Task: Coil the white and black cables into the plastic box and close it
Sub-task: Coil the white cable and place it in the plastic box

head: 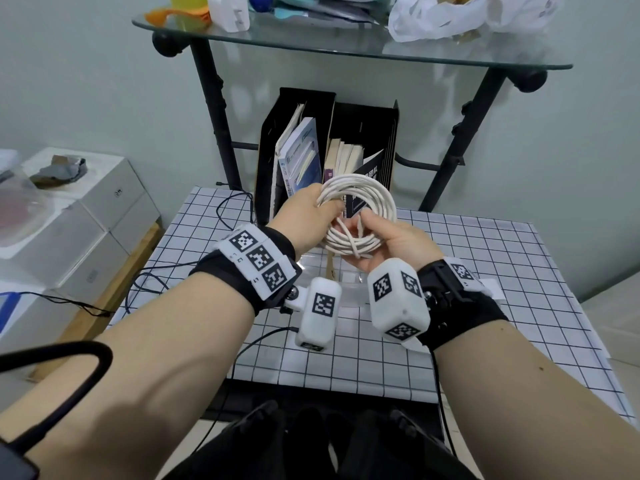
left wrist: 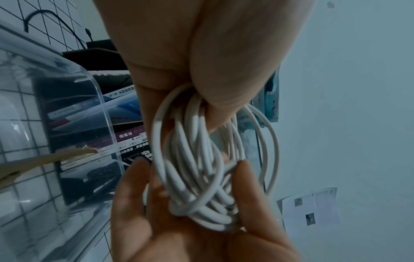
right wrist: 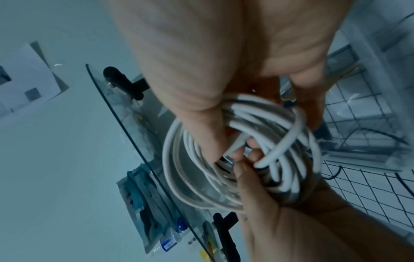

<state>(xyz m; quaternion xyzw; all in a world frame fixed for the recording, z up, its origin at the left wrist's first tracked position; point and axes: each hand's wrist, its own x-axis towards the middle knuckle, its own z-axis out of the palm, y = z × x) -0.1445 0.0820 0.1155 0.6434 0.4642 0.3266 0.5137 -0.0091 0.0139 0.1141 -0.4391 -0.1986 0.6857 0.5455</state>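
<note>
White cable (head: 360,216); neat round coil

2 hands (head: 311,216), 1 white cable (head: 377,199) coil, 1 clear plastic box (left wrist: 67,124), 2 black file holders (head: 301,109).

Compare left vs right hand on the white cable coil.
Left hand grips the far-left side of the white cable coil, knuckles up. Right hand supports the near side palm-up, fingers working a loose turn across the bundle. Both hold the same coil above the table.
</note>
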